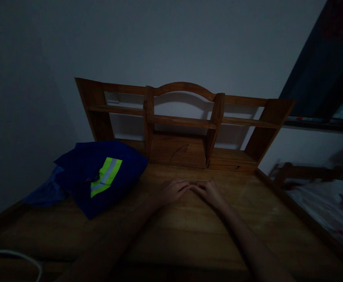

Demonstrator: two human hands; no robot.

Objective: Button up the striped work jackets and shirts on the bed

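My left hand (pixel 175 190) rests low over the middle of the wooden desk (pixel 185 231), its fingers stretched toward the right and the thumb a little apart from them. Close beside it, my right hand (pixel 209 190) has bent, closed fingers that point left. The tips of both hands meet or nearly meet. In the dim light I cannot make out whether anything small sits in the right fingers. Left of my hands lies a crumpled dark blue garment (pixel 127 172) with a yellow-green and silver reflective strip (pixel 106 176).
Along the desk's back stands a wooden shelf unit (pixel 183 122) with a small door (pixel 178 150) and a drawer (pixel 232 166). A pale cable (pixel 15 253) curves at the lower left. Right of the desk is light bedding (pixel 326 203); a dark curtain (pixel 312 74) hangs above.
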